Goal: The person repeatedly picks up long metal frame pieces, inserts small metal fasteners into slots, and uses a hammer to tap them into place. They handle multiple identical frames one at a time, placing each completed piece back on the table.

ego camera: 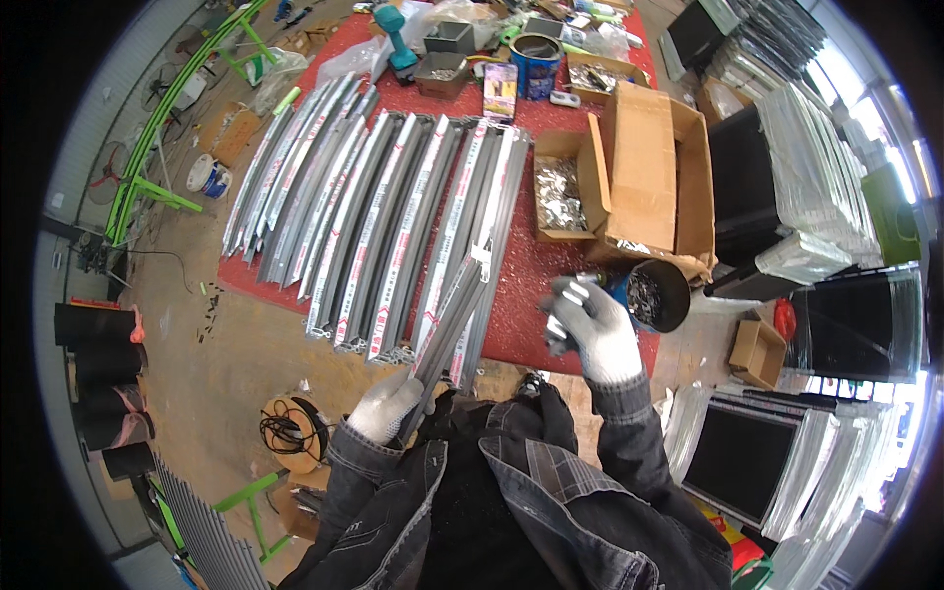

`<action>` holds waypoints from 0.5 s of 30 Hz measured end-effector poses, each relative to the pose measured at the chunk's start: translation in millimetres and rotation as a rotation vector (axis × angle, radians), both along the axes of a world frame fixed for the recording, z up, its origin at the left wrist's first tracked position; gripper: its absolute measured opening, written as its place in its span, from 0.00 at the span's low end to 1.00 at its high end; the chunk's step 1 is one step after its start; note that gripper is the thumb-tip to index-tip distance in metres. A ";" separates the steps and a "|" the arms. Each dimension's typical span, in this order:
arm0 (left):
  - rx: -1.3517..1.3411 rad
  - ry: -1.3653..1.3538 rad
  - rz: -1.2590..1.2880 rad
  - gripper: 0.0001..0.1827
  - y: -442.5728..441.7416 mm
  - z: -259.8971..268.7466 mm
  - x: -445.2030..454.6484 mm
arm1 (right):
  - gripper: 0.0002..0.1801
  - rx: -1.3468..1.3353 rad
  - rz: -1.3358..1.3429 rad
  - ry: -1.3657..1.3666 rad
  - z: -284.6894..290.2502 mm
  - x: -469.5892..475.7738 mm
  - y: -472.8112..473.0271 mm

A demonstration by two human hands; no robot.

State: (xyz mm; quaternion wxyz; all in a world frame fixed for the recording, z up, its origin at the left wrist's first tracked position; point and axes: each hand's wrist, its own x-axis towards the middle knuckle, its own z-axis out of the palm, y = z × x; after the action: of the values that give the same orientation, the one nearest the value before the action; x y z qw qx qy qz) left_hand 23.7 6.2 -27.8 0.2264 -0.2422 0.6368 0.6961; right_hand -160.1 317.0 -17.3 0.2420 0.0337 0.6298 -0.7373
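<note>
My left hand (387,408), in a white and grey work glove, is closed around the near end of a grey metal profile (451,317). The profile slants up and away over a row of similar profiles (402,228) with printed protective film, laid side by side on a red-covered table (520,324). My right hand (594,324), gloved too, is over the table's near right part with its fingers curled around small shiny metal pieces (564,313); their exact kind is unclear. Just right of it a blue tin (675,302) holds small dark parts.
Behind the right hand are an open carton of small metal parts (558,195) and a larger cardboard box (638,169). A teal cordless tool (394,37), a metal bin (441,75), a phone (500,92) and a blue can (536,66) occupy the far side. Wrapped dark panels (745,457) stand right.
</note>
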 end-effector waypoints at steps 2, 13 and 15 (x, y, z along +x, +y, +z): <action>0.073 0.027 0.002 0.27 3.9 4.0 -1.8 | 0.26 -0.066 0.000 -0.035 18.8 -6.3 -8.7; 0.107 0.022 -0.042 0.34 12.4 9.0 6.3 | 0.22 -0.079 0.048 0.149 23.4 -20.4 -32.2; 0.122 0.038 -0.049 0.35 12.6 9.4 7.1 | 0.20 -0.068 0.019 0.225 20.8 -22.9 -37.9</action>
State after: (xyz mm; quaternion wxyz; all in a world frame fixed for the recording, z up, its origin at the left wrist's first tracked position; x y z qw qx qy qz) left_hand 30.8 18.8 -18.4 0.2456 -0.1990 0.6029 0.7325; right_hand -183.0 279.1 3.5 0.1776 -0.0634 0.6279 -0.7551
